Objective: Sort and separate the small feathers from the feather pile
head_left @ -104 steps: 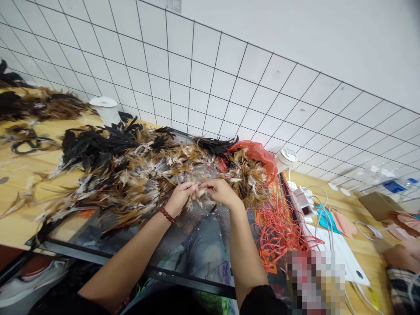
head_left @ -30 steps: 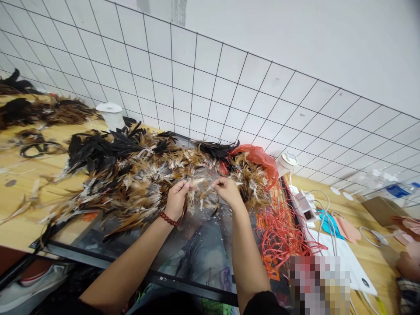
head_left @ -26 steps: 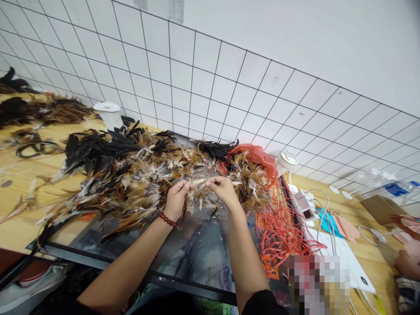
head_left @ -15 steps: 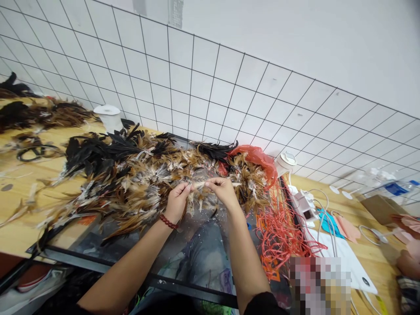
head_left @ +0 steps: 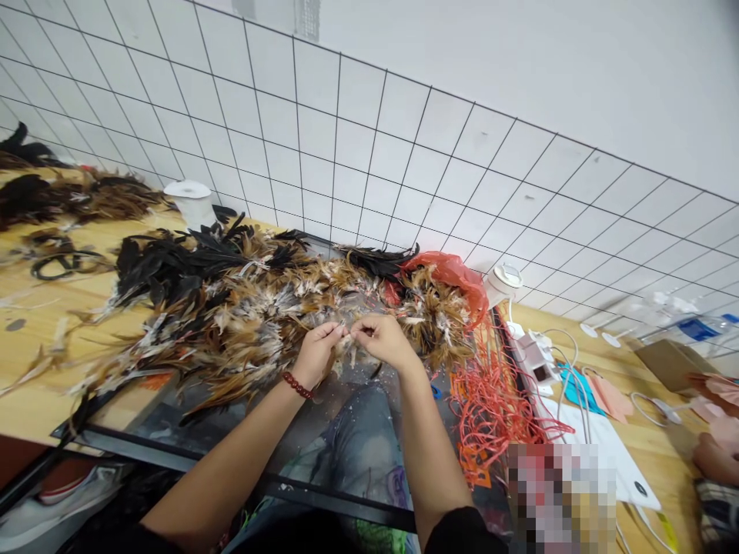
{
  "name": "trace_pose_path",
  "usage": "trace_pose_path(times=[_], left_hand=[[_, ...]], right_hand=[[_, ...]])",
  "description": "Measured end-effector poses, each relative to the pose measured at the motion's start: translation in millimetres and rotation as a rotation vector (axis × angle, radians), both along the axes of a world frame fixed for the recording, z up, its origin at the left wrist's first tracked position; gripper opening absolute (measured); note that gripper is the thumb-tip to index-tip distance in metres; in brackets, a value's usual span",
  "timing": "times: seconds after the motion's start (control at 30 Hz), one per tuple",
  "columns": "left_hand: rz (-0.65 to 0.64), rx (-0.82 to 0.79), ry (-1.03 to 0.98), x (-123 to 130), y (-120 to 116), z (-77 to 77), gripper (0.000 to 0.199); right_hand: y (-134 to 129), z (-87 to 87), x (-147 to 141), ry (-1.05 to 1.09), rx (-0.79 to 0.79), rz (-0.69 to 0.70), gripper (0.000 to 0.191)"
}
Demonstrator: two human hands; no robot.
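Over the pile's near edge, my left hand (head_left: 319, 354), with a dark red bead bracelet (head_left: 297, 385) on its wrist, pinches a small pale feather (head_left: 346, 332) between thumb and forefinger. My right hand (head_left: 386, 340) pinches at the same feather from the other side, fingertips almost touching the left ones. Most of the feather is hidden by the fingers. Behind and left of the hands spreads a heap of brown and cream feathers (head_left: 248, 315), with long black feathers (head_left: 173, 265) farther left. All this lies on a dark-framed transparent surface (head_left: 305, 419).
Tangled red cords (head_left: 496, 408) lie right of my right arm, below a red plastic bag (head_left: 447, 273). White spools (head_left: 192, 201) stand at the back near a wire grid (head_left: 375, 146). Chargers and cables (head_left: 536, 358) sit farther right, with another person's hand (head_left: 716, 462) at the edge.
My hands have drawn closer together, the right one shifting left along the feather. Less of the feather shows between the fingertips than before.
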State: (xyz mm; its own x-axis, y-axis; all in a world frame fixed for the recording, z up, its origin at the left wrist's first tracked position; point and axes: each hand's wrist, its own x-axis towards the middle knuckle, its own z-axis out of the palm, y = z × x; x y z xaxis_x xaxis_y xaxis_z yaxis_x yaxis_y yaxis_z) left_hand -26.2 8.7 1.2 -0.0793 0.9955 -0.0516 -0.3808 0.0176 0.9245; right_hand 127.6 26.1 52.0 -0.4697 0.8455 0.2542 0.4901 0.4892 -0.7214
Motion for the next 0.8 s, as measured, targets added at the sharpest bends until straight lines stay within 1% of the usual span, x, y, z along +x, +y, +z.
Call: trace_pose_path(times=[0.1,0.23,0.3,0.4,0.5,0.57,0.67,0.73,0.8], left_hand=[[-0.071,0.001,-0.003,3,-2,-3.0,0.027],[-0.121,0.068,0.085,2,-2,-5.1,0.031],[-0.135,0.094,0.111,1,-2,-4.7,0.033],[-0.158,0.093,0.067,0,-2,-2.6,0.030],[-0.190,0.069,0.017,0,-4,0.7,0.028],[-0.209,0.061,0.004,-1,-5,2.8,0.028],[-0.270,0.058,-0.030,-2,-6,4.9,0.029],[-0.341,0.063,-0.057,-3,-6,5.6,0.029],[-0.399,0.071,-0.082,-4,-7,6.2,0.028]], right_hand=[[0,-4.0,-10,-0.061,0.125,-0.071,0.015],[1,-7.2,-12,-0.064,0.190,-0.109,0.015],[3,-8.0,-11,-0.046,0.193,-0.109,0.015],[7,-10.6,-9,0.029,0.162,-0.132,0.013],[12,-15.2,-8,0.168,0.071,-0.185,0.014],[15,-17.7,-6,0.266,-0.037,-0.143,0.016],[15,-19.0,-5,0.357,-0.191,0.011,0.023],[14,-18.8,-6,0.381,-0.235,0.086,0.023],[14,-18.2,-7,0.403,-0.234,0.117,0.019]])
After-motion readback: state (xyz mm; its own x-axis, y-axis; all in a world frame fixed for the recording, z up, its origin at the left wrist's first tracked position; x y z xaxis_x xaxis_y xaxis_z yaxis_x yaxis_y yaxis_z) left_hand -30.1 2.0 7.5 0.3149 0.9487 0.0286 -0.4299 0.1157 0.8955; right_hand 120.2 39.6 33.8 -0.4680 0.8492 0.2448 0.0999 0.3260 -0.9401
